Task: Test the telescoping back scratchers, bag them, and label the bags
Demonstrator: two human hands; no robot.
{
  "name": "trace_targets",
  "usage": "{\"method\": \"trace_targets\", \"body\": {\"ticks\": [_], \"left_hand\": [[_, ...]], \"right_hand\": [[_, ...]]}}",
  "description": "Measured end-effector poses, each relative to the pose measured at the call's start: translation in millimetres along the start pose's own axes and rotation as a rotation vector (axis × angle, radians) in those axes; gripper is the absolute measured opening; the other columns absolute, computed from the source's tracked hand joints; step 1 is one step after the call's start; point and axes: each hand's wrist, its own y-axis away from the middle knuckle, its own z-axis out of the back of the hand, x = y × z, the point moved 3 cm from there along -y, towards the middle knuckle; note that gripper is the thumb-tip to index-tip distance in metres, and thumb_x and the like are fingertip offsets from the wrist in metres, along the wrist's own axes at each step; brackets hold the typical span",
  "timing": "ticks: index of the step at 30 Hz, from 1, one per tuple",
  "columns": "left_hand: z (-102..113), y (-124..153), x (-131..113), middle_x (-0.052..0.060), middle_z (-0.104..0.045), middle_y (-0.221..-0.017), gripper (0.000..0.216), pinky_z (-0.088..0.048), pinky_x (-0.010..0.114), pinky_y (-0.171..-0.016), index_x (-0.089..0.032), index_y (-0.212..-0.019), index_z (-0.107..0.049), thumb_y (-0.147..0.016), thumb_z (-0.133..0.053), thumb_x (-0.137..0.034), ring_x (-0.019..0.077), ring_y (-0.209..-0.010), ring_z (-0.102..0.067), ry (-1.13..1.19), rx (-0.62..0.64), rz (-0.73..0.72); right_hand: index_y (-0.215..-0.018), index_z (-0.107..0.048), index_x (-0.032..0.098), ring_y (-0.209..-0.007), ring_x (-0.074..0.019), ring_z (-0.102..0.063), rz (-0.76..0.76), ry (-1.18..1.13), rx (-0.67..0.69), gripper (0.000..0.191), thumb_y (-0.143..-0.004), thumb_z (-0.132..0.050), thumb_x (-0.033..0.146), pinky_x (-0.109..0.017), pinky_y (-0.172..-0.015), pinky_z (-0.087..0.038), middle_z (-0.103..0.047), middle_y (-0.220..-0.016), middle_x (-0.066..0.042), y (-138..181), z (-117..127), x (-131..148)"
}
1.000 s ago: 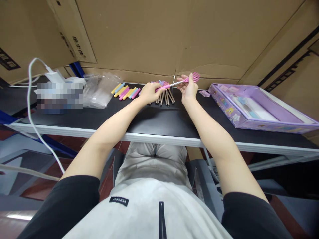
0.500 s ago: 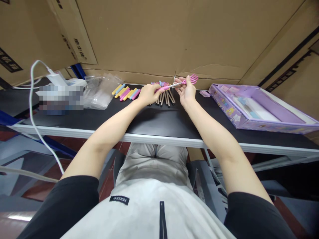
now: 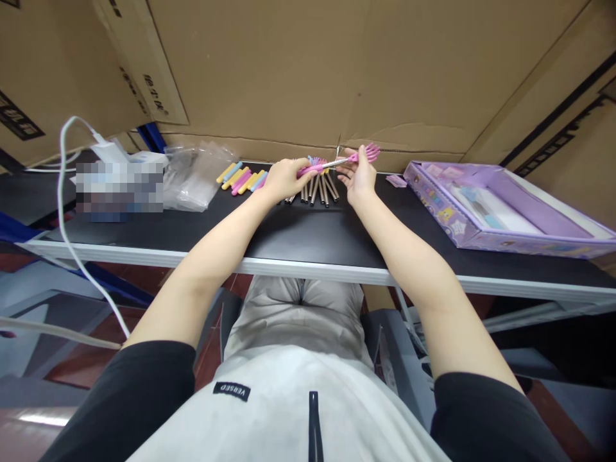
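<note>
Between my hands is a back scratcher (image 3: 335,163) with a pink handle, a silver shaft and a pink claw head. My left hand (image 3: 285,181) is closed round its handle. At the claw end, my right hand (image 3: 360,178) pinches the neck between thumb and fingers, with other fingers spread behind it. Below the scratcher lie several metal rods (image 3: 320,191) fanned out on the black table, with coloured heads at their far ends, partly hidden by my left hand. Left of that hand, a row of yellow, pink and blue handles (image 3: 244,179) lies on the table.
A purple printed box tray (image 3: 505,242) stands at the right, a small pink packet (image 3: 396,181) beside it. Clear plastic bags (image 3: 192,179) and a white cable (image 3: 62,186) with a plug are at the left. A cardboard wall (image 3: 289,77) rises behind the table.
Both hands have shifted slightly left with the back scratcher between them. My left hand now covers more of the handle row's right end. The grip looks the same.
</note>
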Motion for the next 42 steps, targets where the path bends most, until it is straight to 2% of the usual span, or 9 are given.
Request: {"method": "trace_targets", "body": {"ticks": [8,13,18,24,33,42], "left_hand": [[2,0,4,0.011,-0.080,-0.110,0.029,-0.050,0.038,-0.092,-0.022,-0.117,-0.076,-0.102,-0.058,-0.040,0.0304,-0.108,-0.071,0.013,-0.023,-0.040],[1,-2,8,0.012,-0.079,-0.119,0.029,-0.051,0.041,-0.098,-0.023,-0.120,-0.075,-0.102,-0.056,-0.033,0.0309,-0.115,-0.069,0.042,-0.029,-0.045],[-6,-6,19,0.014,-0.078,-0.121,0.031,-0.051,0.043,-0.103,-0.021,-0.122,-0.075,-0.101,-0.054,-0.028,0.0317,-0.117,-0.068,0.055,-0.007,-0.036],[-6,-6,22,0.015,-0.078,-0.120,0.031,-0.052,0.045,-0.105,-0.020,-0.120,-0.076,-0.099,-0.054,-0.027,0.0325,-0.118,-0.069,0.058,0.008,-0.030],[-4,-5,17,0.013,-0.078,-0.115,0.028,-0.054,0.045,-0.106,-0.020,-0.118,-0.075,-0.100,-0.055,-0.028,0.0319,-0.118,-0.069,0.079,-0.021,-0.070],[-5,-6,13,0.014,-0.077,-0.118,0.026,-0.051,0.044,-0.105,-0.021,-0.115,-0.074,-0.100,-0.054,-0.029,0.0319,-0.117,-0.068,0.075,0.007,-0.078]], "right_hand": [[-0.127,-0.075,0.020,-0.082,-0.0144,-0.074,-0.062,0.030,0.061,0.055,-0.105,-0.057,0.068,-0.025,-0.071,-0.059,-0.076,-0.096,-0.004,7,-9,-6],[-0.129,-0.075,0.023,-0.088,-0.0157,-0.076,-0.085,0.092,0.122,0.053,-0.103,-0.061,0.067,-0.026,-0.075,-0.060,-0.077,-0.102,-0.004,10,-12,-13],[-0.116,-0.073,0.023,-0.091,-0.0167,-0.077,-0.089,0.116,0.116,0.044,-0.099,-0.070,0.064,-0.028,-0.079,-0.060,-0.079,-0.100,-0.003,13,-15,-18],[-0.096,-0.064,0.022,-0.087,-0.0148,-0.078,-0.108,0.092,0.090,0.034,-0.102,-0.071,0.055,-0.024,-0.072,-0.059,-0.081,-0.097,-0.004,14,-18,-23],[-0.096,-0.063,0.023,-0.088,-0.0137,-0.077,-0.101,0.053,0.088,0.034,-0.096,-0.079,0.053,-0.023,-0.072,-0.060,-0.080,-0.096,0.000,13,-18,-23],[-0.099,-0.062,0.024,-0.089,-0.0140,-0.077,-0.058,0.118,0.041,0.035,-0.092,-0.081,0.052,-0.023,-0.073,-0.059,-0.077,-0.096,0.000,16,-17,-17]]}}
